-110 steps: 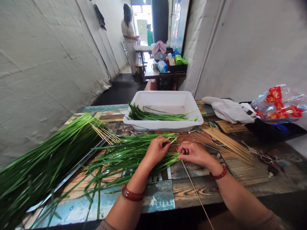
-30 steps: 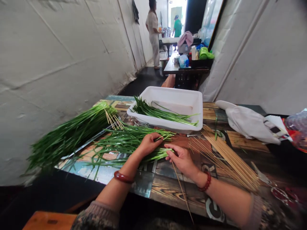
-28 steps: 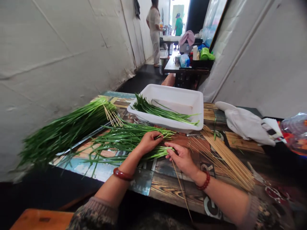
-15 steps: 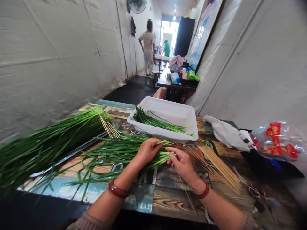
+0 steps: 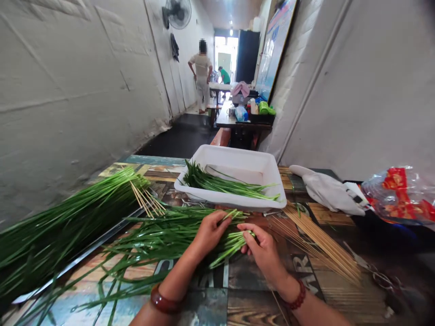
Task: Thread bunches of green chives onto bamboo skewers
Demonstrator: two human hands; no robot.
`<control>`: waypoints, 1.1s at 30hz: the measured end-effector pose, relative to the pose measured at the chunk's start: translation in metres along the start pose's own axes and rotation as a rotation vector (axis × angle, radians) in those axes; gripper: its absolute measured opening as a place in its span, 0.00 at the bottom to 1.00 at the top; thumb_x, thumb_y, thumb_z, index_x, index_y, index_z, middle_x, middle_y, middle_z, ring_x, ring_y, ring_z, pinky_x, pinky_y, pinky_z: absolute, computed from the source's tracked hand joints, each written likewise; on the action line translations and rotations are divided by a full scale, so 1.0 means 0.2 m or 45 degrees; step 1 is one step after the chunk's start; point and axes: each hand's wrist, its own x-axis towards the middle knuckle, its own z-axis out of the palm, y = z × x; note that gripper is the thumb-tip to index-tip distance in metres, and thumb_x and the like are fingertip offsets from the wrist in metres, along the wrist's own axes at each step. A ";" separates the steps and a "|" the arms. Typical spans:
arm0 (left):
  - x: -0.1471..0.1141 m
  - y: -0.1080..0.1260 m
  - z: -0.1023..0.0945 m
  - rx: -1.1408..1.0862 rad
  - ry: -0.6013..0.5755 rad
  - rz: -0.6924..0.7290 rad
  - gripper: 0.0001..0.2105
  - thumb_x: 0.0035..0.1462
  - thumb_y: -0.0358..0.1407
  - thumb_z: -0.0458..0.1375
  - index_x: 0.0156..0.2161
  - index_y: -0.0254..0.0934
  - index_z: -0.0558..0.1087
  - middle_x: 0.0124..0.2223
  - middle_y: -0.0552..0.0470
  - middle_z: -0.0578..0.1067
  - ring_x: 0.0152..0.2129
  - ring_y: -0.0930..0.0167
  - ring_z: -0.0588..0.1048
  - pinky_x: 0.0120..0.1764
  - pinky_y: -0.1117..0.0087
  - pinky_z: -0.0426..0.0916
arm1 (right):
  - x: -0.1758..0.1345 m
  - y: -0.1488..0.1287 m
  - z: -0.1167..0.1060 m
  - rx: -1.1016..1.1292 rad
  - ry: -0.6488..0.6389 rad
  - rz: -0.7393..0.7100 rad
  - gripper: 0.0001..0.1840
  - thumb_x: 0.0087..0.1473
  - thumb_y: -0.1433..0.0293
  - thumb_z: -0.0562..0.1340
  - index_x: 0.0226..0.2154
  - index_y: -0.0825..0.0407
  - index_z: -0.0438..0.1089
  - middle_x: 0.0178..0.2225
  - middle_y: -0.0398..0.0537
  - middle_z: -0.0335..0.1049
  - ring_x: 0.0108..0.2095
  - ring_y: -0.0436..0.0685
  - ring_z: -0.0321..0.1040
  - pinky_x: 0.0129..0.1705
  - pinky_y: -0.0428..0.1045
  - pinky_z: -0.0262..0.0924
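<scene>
A loose bunch of garlic chives (image 5: pixel 159 231) lies across the table before me, pale stalk ends to the right. My left hand (image 5: pixel 211 232) is closed on some stalks near those ends. My right hand (image 5: pixel 261 245) pinches the pale tips between thumb and fingers, just right of the left hand. A thin skewer (image 5: pixel 279 305) shows below my right wrist; whether the fingers touch it is hidden. Behind the hands stands a white plastic tub (image 5: pixel 238 199) with more chives lying in it.
At the left is a large chive pile (image 5: pixel 68 217) with several skewers (image 5: pixel 147 199) on it and a metal strip alongside. Bamboo skewers (image 5: pixel 322 240), scissors (image 5: pixel 377 274), a white cloth (image 5: pixel 326 190) and a red-printed plastic bag (image 5: pixel 401 192) lie right. Two people stand farther back.
The view has shifted, so the table things sit lower in the picture. Both hands stay at the stalk ends with little change in grip. The person in green now bends forward.
</scene>
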 end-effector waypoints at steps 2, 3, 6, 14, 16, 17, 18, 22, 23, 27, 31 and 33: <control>-0.01 -0.01 -0.01 -0.120 -0.014 -0.037 0.12 0.62 0.37 0.52 0.32 0.33 0.73 0.29 0.53 0.72 0.28 0.72 0.69 0.33 0.73 0.62 | 0.00 0.00 0.00 -0.033 0.006 -0.032 0.19 0.57 0.58 0.59 0.42 0.54 0.74 0.26 0.46 0.74 0.21 0.49 0.70 0.21 0.43 0.60; -0.01 -0.01 -0.01 -0.157 -0.027 -0.057 0.13 0.61 0.37 0.52 0.30 0.33 0.73 0.27 0.53 0.71 0.27 0.73 0.69 0.33 0.74 0.62 | 0.00 0.00 -0.01 -0.052 0.012 -0.053 0.18 0.57 0.58 0.59 0.42 0.53 0.75 0.31 0.47 0.75 0.22 0.49 0.70 0.22 0.43 0.61; 0.00 0.00 -0.02 -0.225 -0.083 -0.114 0.15 0.60 0.39 0.53 0.24 0.33 0.70 0.24 0.55 0.68 0.25 0.74 0.66 0.31 0.74 0.60 | 0.00 0.00 -0.03 -0.095 0.011 -0.069 0.16 0.58 0.60 0.59 0.42 0.51 0.75 0.38 0.49 0.76 0.23 0.48 0.71 0.24 0.44 0.64; -0.01 0.03 0.00 -0.388 -0.110 -0.154 0.11 0.56 0.38 0.58 0.29 0.32 0.76 0.27 0.52 0.73 0.26 0.73 0.70 0.32 0.74 0.63 | -0.02 -0.02 -0.05 -0.214 -0.013 -0.152 0.13 0.59 0.63 0.58 0.42 0.50 0.74 0.37 0.47 0.74 0.22 0.46 0.67 0.25 0.44 0.64; -0.02 0.04 0.01 -0.400 -0.093 -0.165 0.10 0.55 0.38 0.58 0.28 0.33 0.77 0.27 0.52 0.74 0.26 0.73 0.70 0.32 0.74 0.63 | -0.01 -0.02 -0.05 -0.221 -0.028 -0.156 0.13 0.59 0.64 0.58 0.42 0.50 0.74 0.36 0.46 0.73 0.21 0.46 0.65 0.24 0.44 0.63; -0.02 0.04 0.01 -0.403 -0.086 -0.171 0.10 0.55 0.38 0.59 0.29 0.33 0.77 0.28 0.51 0.74 0.26 0.73 0.71 0.32 0.74 0.64 | -0.01 -0.01 -0.05 -0.220 -0.038 -0.155 0.12 0.60 0.64 0.58 0.41 0.50 0.74 0.36 0.46 0.72 0.21 0.45 0.65 0.24 0.44 0.62; -0.02 0.04 0.01 -0.407 -0.083 -0.174 0.10 0.55 0.38 0.59 0.29 0.33 0.77 0.28 0.51 0.75 0.26 0.73 0.71 0.32 0.74 0.64 | -0.01 -0.01 -0.05 -0.219 -0.045 -0.155 0.12 0.60 0.64 0.58 0.41 0.51 0.74 0.36 0.46 0.72 0.21 0.45 0.64 0.24 0.43 0.62; -0.02 0.05 0.02 -0.437 -0.093 -0.185 0.10 0.54 0.37 0.59 0.29 0.32 0.78 0.28 0.51 0.75 0.27 0.73 0.72 0.32 0.74 0.64 | -0.01 -0.02 -0.04 -0.235 -0.046 -0.159 0.12 0.59 0.65 0.58 0.41 0.51 0.74 0.35 0.46 0.72 0.21 0.45 0.64 0.24 0.43 0.61; -0.02 0.05 0.01 -0.442 -0.095 -0.193 0.10 0.54 0.37 0.59 0.29 0.32 0.78 0.28 0.50 0.75 0.27 0.73 0.72 0.32 0.74 0.64 | -0.01 -0.02 -0.04 -0.240 -0.044 -0.158 0.12 0.59 0.65 0.58 0.41 0.52 0.74 0.34 0.46 0.72 0.21 0.45 0.63 0.23 0.43 0.60; -0.02 0.06 0.01 -0.480 -0.107 -0.242 0.10 0.55 0.37 0.59 0.32 0.32 0.78 0.30 0.50 0.77 0.28 0.72 0.73 0.33 0.74 0.66 | 0.00 -0.01 -0.04 -0.256 -0.023 -0.150 0.13 0.59 0.63 0.58 0.40 0.52 0.74 0.31 0.45 0.71 0.20 0.46 0.62 0.22 0.43 0.59; -0.02 0.06 0.00 -0.532 -0.130 -0.288 0.11 0.55 0.39 0.59 0.32 0.32 0.78 0.30 0.50 0.77 0.27 0.73 0.72 0.32 0.74 0.66 | 0.00 0.00 -0.04 -0.266 -0.019 -0.174 0.14 0.60 0.62 0.57 0.41 0.51 0.75 0.30 0.45 0.72 0.20 0.46 0.62 0.23 0.44 0.60; -0.02 0.06 0.00 -0.521 -0.133 -0.295 0.11 0.55 0.39 0.59 0.30 0.32 0.77 0.29 0.51 0.76 0.27 0.73 0.71 0.32 0.75 0.65 | -0.01 0.00 -0.04 -0.278 -0.016 -0.195 0.14 0.60 0.62 0.57 0.41 0.51 0.75 0.30 0.45 0.72 0.20 0.46 0.62 0.23 0.44 0.60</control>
